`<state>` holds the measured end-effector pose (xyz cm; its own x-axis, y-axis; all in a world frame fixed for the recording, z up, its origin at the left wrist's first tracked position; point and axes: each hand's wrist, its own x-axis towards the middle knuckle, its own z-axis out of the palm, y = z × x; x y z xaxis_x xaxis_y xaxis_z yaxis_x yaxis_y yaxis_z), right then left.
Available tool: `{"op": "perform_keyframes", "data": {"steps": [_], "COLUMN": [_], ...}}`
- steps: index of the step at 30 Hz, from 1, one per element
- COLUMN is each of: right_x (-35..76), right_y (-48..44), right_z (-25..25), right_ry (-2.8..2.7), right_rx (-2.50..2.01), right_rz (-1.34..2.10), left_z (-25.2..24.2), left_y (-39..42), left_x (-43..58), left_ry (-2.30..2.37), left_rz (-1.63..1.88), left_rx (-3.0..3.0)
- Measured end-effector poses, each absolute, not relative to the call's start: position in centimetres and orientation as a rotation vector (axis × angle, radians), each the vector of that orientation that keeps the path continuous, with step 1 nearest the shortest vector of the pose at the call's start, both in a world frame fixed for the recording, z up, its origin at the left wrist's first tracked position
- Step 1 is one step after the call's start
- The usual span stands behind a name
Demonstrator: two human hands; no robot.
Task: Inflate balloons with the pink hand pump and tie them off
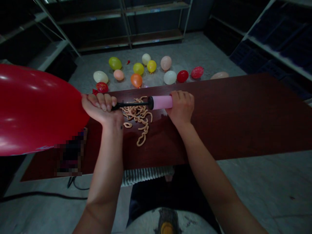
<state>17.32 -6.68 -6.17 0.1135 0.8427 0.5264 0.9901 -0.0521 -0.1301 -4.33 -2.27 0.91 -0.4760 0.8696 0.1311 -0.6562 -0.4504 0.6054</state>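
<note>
My left hand (101,105) is closed around the black end of a balloon pump, its rod (135,104) drawn out between my hands. My right hand (181,107) grips the pump's pink barrel (161,102). A large inflated red balloon (39,110) narrows towards the thumb side of my left hand; its neck is hidden there. Below the pump, a pile of uninflated long beige balloons (136,112) lies on the dark red-brown table (231,120), some strands trailing towards me.
A pixelated dark object (71,154) lies on the table's left part. Several small inflated balloons (136,80) rest on the floor beyond. Metal shelving (156,37) stands behind them. A black cable (44,195) runs along the floor at left.
</note>
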Motion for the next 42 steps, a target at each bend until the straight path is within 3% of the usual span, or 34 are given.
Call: {"op": "perform_keyframes", "data": {"steps": [8,30,42], "right_x": [13.5,20.0,17.2], "right_y": [-7.3,-6.4,-7.1], "right_z": [-6.0,-6.2,-6.2], "right_ry": [-1.949,-1.705,-1.789], "right_rx": [-1.753,-1.905,-1.869], "right_rz": [-0.383,-0.462,-0.381], "left_z": [-1.2,1.3,0.8], "left_y": [-2.3,-2.0,-2.8], "left_x": [-2.4,-6.4,-4.7], "left_ry": [0.681,0.649,0.617], "left_rz": [1.948,2.052,2.028], "left_rx": [0.772,0.69,0.665]}}
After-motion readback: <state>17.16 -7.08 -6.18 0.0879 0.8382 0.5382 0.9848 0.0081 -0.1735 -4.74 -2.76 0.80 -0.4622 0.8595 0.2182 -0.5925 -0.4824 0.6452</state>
